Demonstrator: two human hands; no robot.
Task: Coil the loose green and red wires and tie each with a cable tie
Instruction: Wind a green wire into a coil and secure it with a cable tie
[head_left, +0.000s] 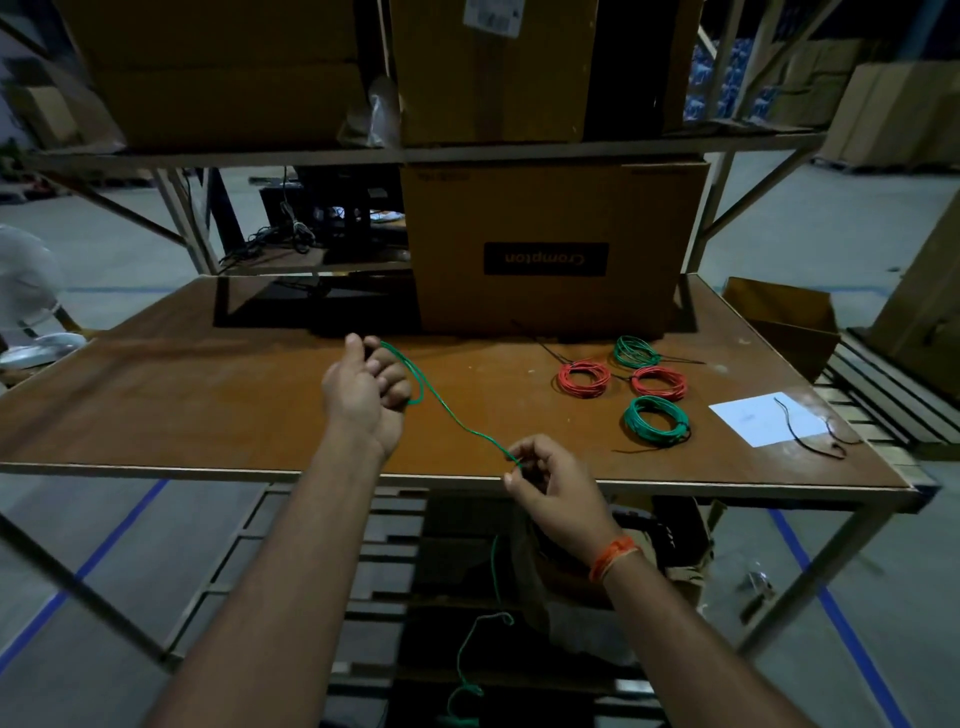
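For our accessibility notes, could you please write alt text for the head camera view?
A person's left hand grips loops of a loose green wire that runs to the pinching right hand and trails below the brown table. Two red coils and two green coils lie to the right.

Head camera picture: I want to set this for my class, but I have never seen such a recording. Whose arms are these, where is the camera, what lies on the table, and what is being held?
There is no machine here. A person wears one camera on the head, looking forward and down, so both arms are their own. The left hand has a loose green wire looped round its fingers; the right hand pinches the same wire, which then hangs below the table edge. On the brown table lie four finished coils, two red coils and two green coils, a white paper with a black cable tie across it, and a cardboard box.
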